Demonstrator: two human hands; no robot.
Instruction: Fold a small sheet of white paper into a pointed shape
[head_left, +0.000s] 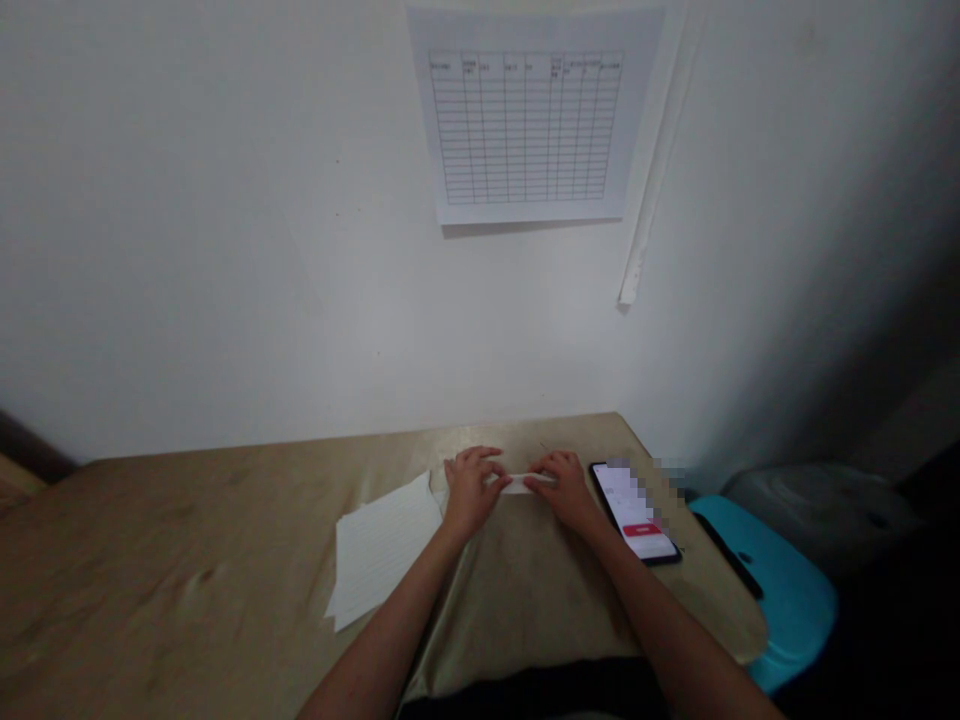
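Pinching the left end of a small white paper strip (517, 485) between thumb and fingertips, the left hand (474, 490) works opposite the right hand (566, 485), whose thumb and fingers pinch the right end. The strip spans the gap between both sets of fingers, just above or on the brown-covered table (225, 560); which, I cannot tell. Left of the left hand lie lined paper sheets (386, 550); right of the right hand, a smartphone (634, 510). Beyond the table's far edge, a printed chart (529, 125) hangs on the wall (225, 250).
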